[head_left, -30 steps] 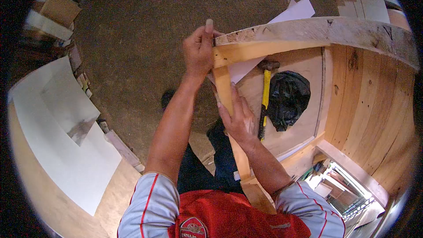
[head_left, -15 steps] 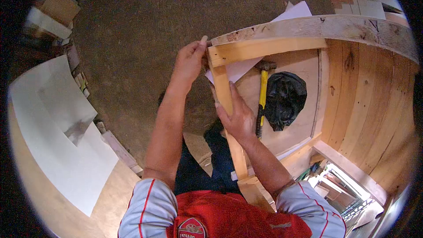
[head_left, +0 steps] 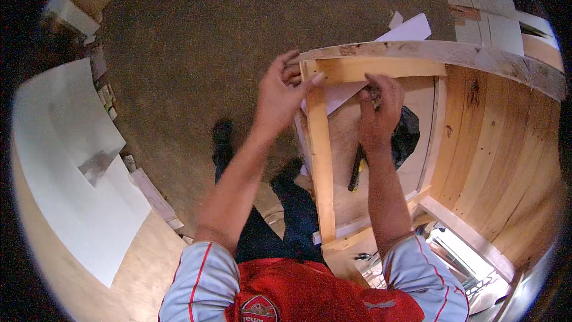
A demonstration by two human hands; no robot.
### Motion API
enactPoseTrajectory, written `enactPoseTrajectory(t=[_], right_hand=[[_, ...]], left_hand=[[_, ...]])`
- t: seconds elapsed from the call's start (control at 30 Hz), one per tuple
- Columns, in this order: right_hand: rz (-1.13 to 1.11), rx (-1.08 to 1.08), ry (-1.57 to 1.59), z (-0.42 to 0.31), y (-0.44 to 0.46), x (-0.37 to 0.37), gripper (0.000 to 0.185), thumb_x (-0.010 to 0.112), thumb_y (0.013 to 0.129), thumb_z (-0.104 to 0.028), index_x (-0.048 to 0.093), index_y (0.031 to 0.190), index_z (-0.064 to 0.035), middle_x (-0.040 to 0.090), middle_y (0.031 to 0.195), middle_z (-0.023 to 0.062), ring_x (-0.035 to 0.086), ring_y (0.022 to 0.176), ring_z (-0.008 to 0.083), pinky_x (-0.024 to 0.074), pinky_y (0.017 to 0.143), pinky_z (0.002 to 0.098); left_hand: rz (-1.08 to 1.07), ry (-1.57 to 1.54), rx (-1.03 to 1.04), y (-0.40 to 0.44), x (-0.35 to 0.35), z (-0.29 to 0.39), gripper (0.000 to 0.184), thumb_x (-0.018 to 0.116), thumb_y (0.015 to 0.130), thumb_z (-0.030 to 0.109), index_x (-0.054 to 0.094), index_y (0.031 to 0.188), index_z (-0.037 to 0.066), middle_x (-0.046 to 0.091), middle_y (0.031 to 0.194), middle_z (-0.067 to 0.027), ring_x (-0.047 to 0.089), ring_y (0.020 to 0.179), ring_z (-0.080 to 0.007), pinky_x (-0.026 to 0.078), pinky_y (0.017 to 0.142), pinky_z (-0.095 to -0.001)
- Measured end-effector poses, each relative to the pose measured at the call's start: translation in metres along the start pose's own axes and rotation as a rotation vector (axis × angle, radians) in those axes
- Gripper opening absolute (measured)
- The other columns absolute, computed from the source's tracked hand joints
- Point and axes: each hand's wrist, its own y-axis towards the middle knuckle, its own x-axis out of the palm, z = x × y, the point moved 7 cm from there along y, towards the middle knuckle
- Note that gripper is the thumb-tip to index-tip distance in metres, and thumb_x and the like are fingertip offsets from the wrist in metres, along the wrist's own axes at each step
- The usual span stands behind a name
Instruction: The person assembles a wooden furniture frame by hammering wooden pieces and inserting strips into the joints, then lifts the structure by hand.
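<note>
My left hand [head_left: 280,95] is closed at the far left corner of a wooden frame [head_left: 320,161], its thumb over the pale bar and its fingers curled at the outer side. Inside the frame, over a thin panel [head_left: 342,137], my right hand [head_left: 382,113] curls its fingers around the dark head of a hammer. The yellow and black handle of the hammer [head_left: 357,173] shows below, partly covered by my wrist. Beside the right forearm lies a black plastic bag [head_left: 407,140], half hidden. A rough board [head_left: 441,52] runs along the far edge of the frame.
White paper [head_left: 411,28] sticks out beneath the far board. Planks [head_left: 494,155] form the right side. At left, a large white sheet [head_left: 71,185] covers a wooden surface. Cut boards [head_left: 491,21] lie at the far right. Brown floor [head_left: 238,18] stretches ahead.
My right hand has left the frame's left bar and moved right and away from me to the hammer's head. My left hand has come over the corner, thumb now across it. The view has shifted slightly.
</note>
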Motion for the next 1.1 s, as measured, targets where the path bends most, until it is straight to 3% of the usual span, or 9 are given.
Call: enactPoseTrajectory(t=[0.2, 0.3, 0.5, 0.6, 0.77, 0.83, 1.0, 1.07, 1.1], right_hand=[[-0.268, -0.016, 0.162, 0.005, 0.049, 0.049, 0.041, 0.074, 0.085, -0.021, 0.063, 0.120, -0.0023, 0.067, 0.107, 0.0130, 0.063, 0.100, 0.0276, 0.0499, 0.086, 0.0376], [-0.372, -0.039, 0.080, -0.002, 0.059, 0.061, 0.036, 0.072, 0.088, -0.019, 0.065, 0.118, -0.0003, 0.069, 0.102, 0.0120, 0.064, 0.097, 0.0229, 0.0512, 0.086, 0.0363], [-0.438, 0.112, 0.240, 0.008, 0.061, 0.076, 0.033, 0.069, 0.090, -0.012, 0.065, 0.121, 0.0000, 0.069, 0.101, 0.0088, 0.064, 0.091, 0.0164, 0.0535, 0.080, 0.0321], [-0.428, 0.202, 0.331, 0.017, 0.059, 0.084, 0.030, 0.069, 0.090, -0.007, 0.066, 0.119, -0.0001, 0.068, 0.101, 0.0066, 0.063, 0.089, 0.0142, 0.0537, 0.078, 0.0291], [-0.476, 0.183, 0.267, 0.024, 0.058, 0.086, 0.027, 0.072, 0.087, -0.004, 0.067, 0.113, -0.0002, 0.069, 0.099, 0.0055, 0.064, 0.088, 0.0126, 0.0541, 0.077, 0.0274], [-0.454, 0.328, 0.495, 0.045, 0.055, 0.097, 0.028, 0.074, 0.086, -0.006, 0.068, 0.112, -0.0006, 0.070, 0.098, 0.0058, 0.065, 0.087, 0.0129, 0.0543, 0.078, 0.0279], [-0.439, 0.169, 0.388, 0.013, 0.063, 0.075, 0.031, 0.078, 0.083, -0.012, 0.070, 0.111, -0.0025, 0.071, 0.098, 0.0074, 0.066, 0.087, 0.0144, 0.0540, 0.078, 0.0300], [-0.407, 0.246, 0.589, 0.008, 0.060, 0.070, 0.031, 0.077, 0.084, -0.015, 0.071, 0.113, -0.0053, 0.072, 0.097, 0.0085, 0.067, 0.088, 0.0178, 0.0534, 0.079, 0.0337], [-0.388, 0.156, 0.409, 0.005, 0.063, 0.067, 0.031, 0.076, 0.084, -0.016, 0.071, 0.113, -0.0071, 0.071, 0.097, 0.0093, 0.066, 0.089, 0.0208, 0.0524, 0.079, 0.0360]], left_hand=[[0.252, 0.332, 0.210, -0.030, 0.007, 0.022, 0.053, 0.074, 0.083, 0.029, 0.059, 0.120, -0.004, 0.068, 0.107, -0.0224, 0.067, 0.097, -0.0386, 0.050, 0.087, -0.0459], [0.364, 0.742, 0.276, -0.037, 0.001, 0.038, 0.060, 0.074, 0.082, 0.037, 0.058, 0.125, -0.002, 0.070, 0.102, -0.0183, 0.069, 0.094, -0.0342, 0.049, 0.087, -0.0447], [0.066, 0.329, -0.112, -0.014, -0.011, 0.011, 0.059, 0.076, 0.079, 0.048, 0.067, 0.119, 0.005, 0.073, 0.087, -0.0136, 0.071, 0.081, -0.0293, 0.054, 0.075, -0.0419], [0.011, 0.255, -0.099, -0.004, -0.010, 0.002, 0.055, 0.075, 0.080, 0.050, 0.070, 0.111, 0.005, 0.073, 0.086, -0.0149, 0.071, 0.076, -0.0298, 0.055, 0.069, -0.0399], [-0.077, 0.116, -0.111, 0.006, 0.000, -0.006, 0.045, 0.077, 0.082, 0.037, 0.070, 0.107, 0.001, 0.072, 0.082, -0.0131, 0.069, 0.071, -0.0227, 0.053, 0.065, -0.0366], [-0.083, 0.073, -0.092, 0.009, 0.003, -0.008, 0.040, 0.078, 0.082, 0.031, 0.070, 0.106, 0.000, 0.072, 0.081, -0.0124, 0.068, 0.070, -0.0185, 0.052, 0.063, -0.0345], [-0.069, 0.138, -0.035, 0.008, 0.007, -0.005, 0.038, 0.079, 0.083, 0.024, 0.068, 0.107, -0.004, 0.072, 0.082, -0.0106, 0.064, 0.069, -0.0100, 0.051, 0.061, -0.0285], [-0.049, 0.030, -0.048, 0.005, 0.009, -0.005, 0.038, 0.078, 0.084, 0.023, 0.067, 0.108, -0.004, 0.072, 0.083, -0.0090, 0.063, 0.069, -0.0082, 0.050, 0.061, -0.0266], [-0.033, -0.055, -0.060, 0.005, 0.009, -0.006, 0.038, 0.077, 0.085, 0.023, 0.067, 0.109, -0.005, 0.072, 0.083, -0.0081, 0.063, 0.069, -0.0074, 0.050, 0.060, -0.0257]])
